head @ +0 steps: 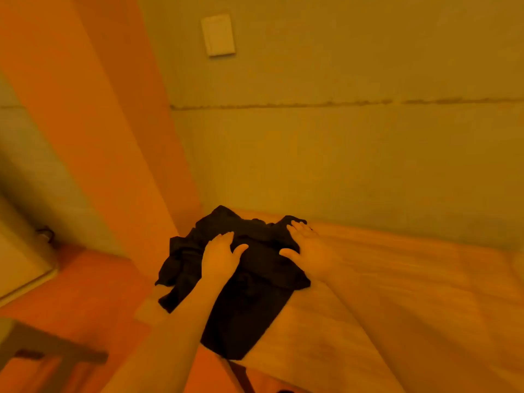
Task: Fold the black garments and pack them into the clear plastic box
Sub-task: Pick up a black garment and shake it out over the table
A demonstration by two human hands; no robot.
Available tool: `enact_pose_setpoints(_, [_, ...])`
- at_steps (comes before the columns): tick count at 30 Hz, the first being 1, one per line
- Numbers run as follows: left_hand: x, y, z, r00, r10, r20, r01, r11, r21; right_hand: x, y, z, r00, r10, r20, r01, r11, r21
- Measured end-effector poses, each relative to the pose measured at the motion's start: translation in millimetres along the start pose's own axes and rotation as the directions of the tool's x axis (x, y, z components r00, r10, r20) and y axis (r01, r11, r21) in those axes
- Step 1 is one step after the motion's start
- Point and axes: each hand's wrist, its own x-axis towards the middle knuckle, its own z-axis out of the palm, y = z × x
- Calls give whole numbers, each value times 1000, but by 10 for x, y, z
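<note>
Both my forearms reach to the black garment point(249, 293), bunched at the tabletop's point(397, 293) near-left corner. On it my left hand point(219, 258) lies flat, fingers straight; my right hand point(309, 251) presses its far right edge, fingers spread. Beyond the garment, a wall plate point(218, 35).

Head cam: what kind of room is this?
Likely a home room: wooden table pushed against a plain wall, wall plate above, black garments heaped under both hands.
</note>
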Motion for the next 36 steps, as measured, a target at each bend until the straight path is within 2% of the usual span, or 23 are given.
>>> enact_pose_setpoints(4, [93,-81,-95,991,1,-132,-19,991,-133,363,-221,123,999,-17,48,11,992,124])
enact_pose_setpoints(7, [173,-170,-143,992,16,-122,-41,979,-201,614,-324,279,998,20,66,-37,963,268])
enact_pose_setpoints(12, [219,-310,-206,996,18,-88,-46,945,-324,750,-327,300,985,163,-51,-116,858,500])
enact_pose_setpoints(16, [282,-174,-374,994,69,-90,-99,920,-379,718,-283,-158,992,128,6,-103,766,635])
enact_pose_setpoints(22, [333,647,-797,964,94,-249,-207,854,-477,594,-382,-1233,986,90,-143,22,772,635])
enact_pose_setpoints(24, [242,1037,-906,964,186,-188,-261,781,-567,385,-429,-1605,984,38,-175,71,813,578])
enact_pose_setpoints(26, [126,1385,-1033,944,327,-44,-262,664,-700,110,-435,-1959,986,-23,-168,105,859,501])
enact_pose_setpoints(29, [-22,1761,-1259,841,527,122,-209,525,-825,-294,-372,-2409,989,-55,-138,112,886,451])
enact_pose_setpoints(31, [-91,1947,-1385,777,609,163,-221,504,-835,-545,-293,-2670,985,-30,-171,101,900,423])
enact_pose_setpoints(36, [-239,2360,-1653,720,654,231,-175,493,-852,-1064,-1,-3089,978,21,-209,55,934,354])
